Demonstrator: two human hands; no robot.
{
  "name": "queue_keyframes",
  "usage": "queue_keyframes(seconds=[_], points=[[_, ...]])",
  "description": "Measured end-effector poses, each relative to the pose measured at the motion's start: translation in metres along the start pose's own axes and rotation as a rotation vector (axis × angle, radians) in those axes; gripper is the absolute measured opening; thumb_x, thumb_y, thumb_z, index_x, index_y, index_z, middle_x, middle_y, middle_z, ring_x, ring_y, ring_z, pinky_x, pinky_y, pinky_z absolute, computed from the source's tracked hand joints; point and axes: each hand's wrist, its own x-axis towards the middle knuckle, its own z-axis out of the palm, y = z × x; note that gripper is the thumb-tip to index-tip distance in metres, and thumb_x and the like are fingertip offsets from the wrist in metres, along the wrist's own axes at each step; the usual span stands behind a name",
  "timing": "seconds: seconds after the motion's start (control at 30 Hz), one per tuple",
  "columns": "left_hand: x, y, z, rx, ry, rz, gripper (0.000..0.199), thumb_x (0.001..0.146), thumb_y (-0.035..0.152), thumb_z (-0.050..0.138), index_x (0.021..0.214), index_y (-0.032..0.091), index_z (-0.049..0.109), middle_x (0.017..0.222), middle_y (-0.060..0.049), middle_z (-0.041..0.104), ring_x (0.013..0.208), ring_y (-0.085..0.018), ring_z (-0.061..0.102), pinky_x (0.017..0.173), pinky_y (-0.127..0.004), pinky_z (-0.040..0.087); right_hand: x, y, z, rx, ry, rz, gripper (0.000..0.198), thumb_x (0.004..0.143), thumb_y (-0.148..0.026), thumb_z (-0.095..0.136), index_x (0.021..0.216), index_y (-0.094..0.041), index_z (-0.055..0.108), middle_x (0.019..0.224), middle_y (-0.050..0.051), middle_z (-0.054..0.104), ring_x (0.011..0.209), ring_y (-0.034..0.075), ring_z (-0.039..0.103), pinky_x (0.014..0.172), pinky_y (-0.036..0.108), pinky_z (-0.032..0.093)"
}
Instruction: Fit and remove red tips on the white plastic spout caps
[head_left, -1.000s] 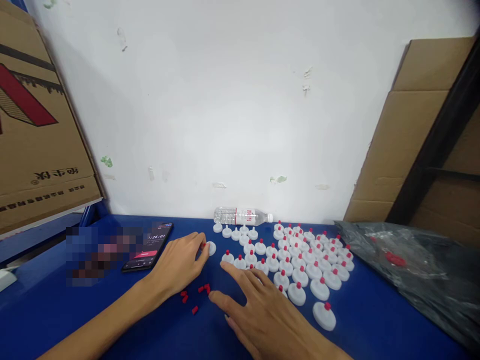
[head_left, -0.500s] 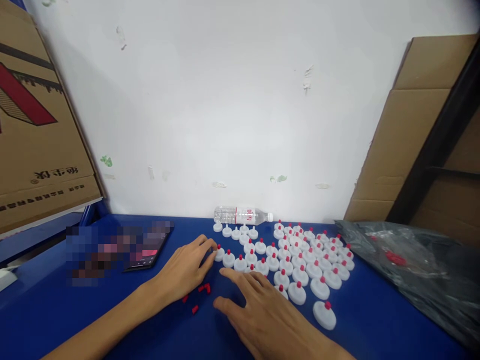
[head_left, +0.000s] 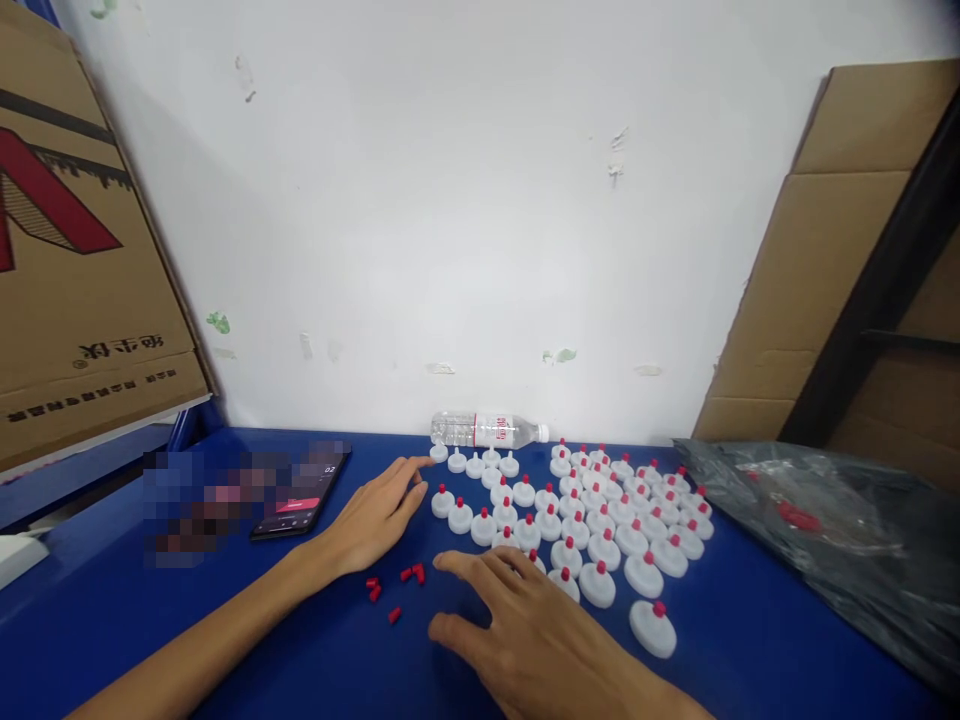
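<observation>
My left hand [head_left: 382, 512] reaches forward, fingers extended, its index fingertip at a white nozzle cap without a red tip [head_left: 439, 453], the leftmost of several such bare caps. Over the table my right hand [head_left: 499, 610] hovers with thumb and index finger apart and nothing between them. Small red tips [head_left: 395, 615] lie loose on the blue table between the hands. To the right stand many round white caps with red tips fitted [head_left: 598, 585]; the nearer ones are partly hidden behind my right hand.
A clear plastic bottle [head_left: 491, 430] lies along the wall behind the caps. At left is a phone [head_left: 300, 500] beside a blurred patch. A grey plastic bag [head_left: 817, 550] with red pieces lies at right. Cardboard [head_left: 90, 230] leans at the left, and more cardboard [head_left: 817, 250] at the right.
My left hand has moved forward from a red-tipped cap in the nearer row to the leftmost bare cap at the back. My right hand has barely moved.
</observation>
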Motion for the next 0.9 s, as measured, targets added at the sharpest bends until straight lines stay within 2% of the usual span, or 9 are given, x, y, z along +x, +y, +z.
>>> queue_keyframes(seconds=[0.13,0.27,0.43,0.53,0.67,0.83,0.9], points=[[0.017,-0.009,0.009,0.035,0.035,-0.088,0.049,0.108,0.041,0.026,0.153,0.025,0.038,0.119,-0.009,0.069,0.104,-0.027,0.069,0.092,-0.042,0.052,0.005,0.001,0.003,0.023,0.006,-0.038,0.022,0.092,-0.017,0.059,0.113,-0.023,0.063,0.138,0.009,0.056,0.109,0.021,0.06,0.096,0.035,0.048],[0.031,-0.009,0.017,0.093,0.052,-0.125,0.051,0.106,0.037,0.028,0.155,0.027,0.039,0.118,-0.012,0.072,0.105,-0.033,0.07,0.089,-0.045,0.05,0.007,0.0,0.001,0.013,-0.017,-0.056,0.018,0.091,-0.016,0.06,0.107,-0.022,0.065,0.136,0.007,0.057,0.103,0.02,0.06,0.095,0.034,0.047],[0.033,-0.009,0.018,0.102,0.051,-0.121,0.047,0.106,0.038,0.031,0.15,0.031,0.045,0.113,-0.009,0.074,0.104,-0.031,0.07,0.088,-0.04,0.049,0.007,-0.001,0.001,0.001,0.009,-0.072,0.013,0.089,-0.017,0.062,0.101,-0.021,0.065,0.132,0.006,0.06,0.1,0.019,0.061,0.094,0.034,0.047],[0.031,-0.009,0.015,0.059,0.061,-0.113,0.045,0.105,0.037,0.032,0.148,0.031,0.045,0.099,-0.005,0.074,0.096,-0.029,0.071,0.081,-0.036,0.048,0.007,-0.001,0.006,-0.018,0.077,-0.116,0.011,0.09,-0.013,0.061,0.096,-0.021,0.065,0.125,0.006,0.063,0.097,0.018,0.062,0.09,0.034,0.049],[0.025,-0.01,0.009,-0.045,0.067,-0.072,0.036,0.104,0.036,0.033,0.133,0.027,0.051,0.078,0.001,0.066,0.075,-0.023,0.068,0.07,-0.031,0.045,0.005,0.0,0.009,-0.045,0.154,-0.135,0.011,0.09,-0.01,0.059,0.09,-0.02,0.063,0.112,0.004,0.067,0.087,0.017,0.062,0.087,0.033,0.05],[0.016,-0.01,0.006,-0.17,0.058,-0.05,0.024,0.099,0.04,0.046,0.1,0.022,0.062,0.071,0.003,0.062,0.063,-0.018,0.059,0.059,-0.026,0.039,0.002,0.003,0.0,-0.011,0.119,-0.08,0.013,0.087,-0.009,0.059,0.093,-0.02,0.065,0.115,0.005,0.068,0.093,0.018,0.062,0.091,0.032,0.049],[0.014,-0.007,0.003,-0.209,0.07,-0.05,0.024,0.097,0.041,0.05,0.093,0.021,0.063,0.069,0.004,0.061,0.061,-0.017,0.057,0.058,-0.026,0.038,0.001,0.003,-0.002,0.014,0.168,-0.057,0.015,0.086,-0.008,0.058,0.094,-0.019,0.065,0.112,0.004,0.069,0.091,0.018,0.063,0.089,0.033,0.049]])
